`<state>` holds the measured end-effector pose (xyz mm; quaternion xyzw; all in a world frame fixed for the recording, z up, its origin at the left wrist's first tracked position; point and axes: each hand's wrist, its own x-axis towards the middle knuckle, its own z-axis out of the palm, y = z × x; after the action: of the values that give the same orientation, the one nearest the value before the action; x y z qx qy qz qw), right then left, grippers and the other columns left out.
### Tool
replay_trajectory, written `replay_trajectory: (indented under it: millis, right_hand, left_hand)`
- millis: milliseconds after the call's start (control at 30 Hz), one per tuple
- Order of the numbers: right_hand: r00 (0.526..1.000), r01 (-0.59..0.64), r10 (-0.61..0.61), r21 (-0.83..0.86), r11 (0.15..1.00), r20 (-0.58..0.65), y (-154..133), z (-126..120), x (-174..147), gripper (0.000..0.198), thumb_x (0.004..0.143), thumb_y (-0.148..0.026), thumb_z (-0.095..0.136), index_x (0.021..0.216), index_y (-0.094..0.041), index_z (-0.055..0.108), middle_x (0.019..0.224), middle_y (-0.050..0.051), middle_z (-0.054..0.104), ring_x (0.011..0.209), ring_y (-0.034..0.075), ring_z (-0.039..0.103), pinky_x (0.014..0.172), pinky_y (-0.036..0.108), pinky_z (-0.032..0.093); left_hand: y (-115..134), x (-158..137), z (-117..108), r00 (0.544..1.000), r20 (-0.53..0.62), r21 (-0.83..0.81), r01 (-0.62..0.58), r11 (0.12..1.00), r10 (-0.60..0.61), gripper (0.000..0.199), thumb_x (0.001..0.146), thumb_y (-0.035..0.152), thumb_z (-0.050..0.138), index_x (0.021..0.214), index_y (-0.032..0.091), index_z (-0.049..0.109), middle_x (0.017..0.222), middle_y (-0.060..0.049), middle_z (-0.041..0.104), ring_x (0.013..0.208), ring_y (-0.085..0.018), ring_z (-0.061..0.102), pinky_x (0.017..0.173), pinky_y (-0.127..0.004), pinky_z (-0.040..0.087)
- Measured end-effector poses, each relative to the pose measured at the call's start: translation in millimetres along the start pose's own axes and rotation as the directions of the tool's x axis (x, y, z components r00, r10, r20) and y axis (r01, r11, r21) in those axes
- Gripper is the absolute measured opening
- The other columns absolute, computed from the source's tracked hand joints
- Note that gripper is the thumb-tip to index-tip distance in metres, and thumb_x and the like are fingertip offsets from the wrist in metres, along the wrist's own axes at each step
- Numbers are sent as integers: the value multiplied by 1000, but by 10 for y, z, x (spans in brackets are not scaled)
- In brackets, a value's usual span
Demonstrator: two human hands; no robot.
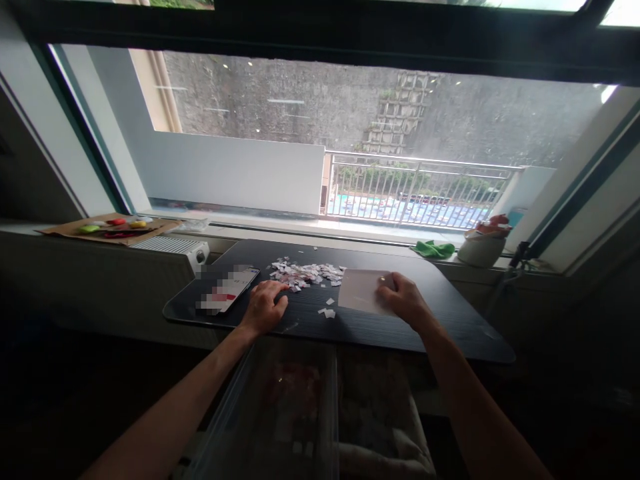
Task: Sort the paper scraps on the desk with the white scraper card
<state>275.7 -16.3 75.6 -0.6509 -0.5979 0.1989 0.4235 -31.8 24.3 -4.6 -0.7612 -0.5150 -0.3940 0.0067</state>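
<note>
My left hand [265, 307] rests on the dark table, thumb apart from the fingers, with nothing visible in it. Its fingertips reach the near edge of a heap of small white paper pieces [310, 273]. My right hand [406, 301] is closed on the right side of a pale, flat rectangular sheet [361, 291], which looks thin and partly see-through; the fingers are somewhat blurred. The left edge of the sheet lies close beside the heap. A few loose paper pieces [328, 312] lie between my hands, nearer to me.
A phone [235, 290], partly pixelated, lies left of my left hand. Below the table's front edge [375, 345] stands a clear plastic bin [270, 413]. Along the sill are a green cloth [433, 249], a pale pot [481, 249] and brown paper [107, 230] with colourful items; a radiator [173, 250] is underneath.
</note>
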Motion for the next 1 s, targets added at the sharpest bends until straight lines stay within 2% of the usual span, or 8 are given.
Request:
replay_trajectory:
  millis: [133,333,533,733,1000]
  right_hand:
    - [1000,0,0,26,1000,20,3,11,-4,10,65,-27,57,72,-20,59,67,1,60,60,15,53,52,26,40]
    - [1000,-1,1,-16,1000,-23,2,-19,-49,5,66,-26,56,68,-22,55,65,0,56,62,15,50,54,28,39]
    - [998,39,-38,-29,999,45,-3,-22,-106,7,68,-28,56,69,-21,55,64,-1,58,58,15,52,53,27,41]
    - [996,77,-82,-125,989,-35,41,-203,-141,6,70,-26,57,74,-23,55,63,0,58,59,17,52,57,30,38]
    - [989,133,-130,-48,990,66,69,-141,-155,9,73,-30,57,77,-22,55,66,0,62,61,18,60,55,29,44]
  left_hand:
    - [-2,-2,-3,1000,-4,1,3,1000,-3,26,80,24,49,98,23,68,103,-5,71,104,-25,60,98,-43,44]
    - [-1,-4,-6,1000,-1,3,8,1000,-8,27,80,27,48,98,23,68,104,-6,71,105,-26,60,98,-44,44]
    - [12,4,-14,1000,3,1,-4,1000,4,27,81,26,47,97,21,68,103,-7,71,104,-27,60,98,-45,44]
    - [20,-3,-15,1000,12,21,-3,1000,3,26,81,25,48,98,22,67,103,-6,71,105,-25,60,98,-43,44]
    - [35,-6,-25,1000,19,38,-1,999,1,27,81,24,47,99,21,67,103,-6,71,105,-25,61,97,-42,44]
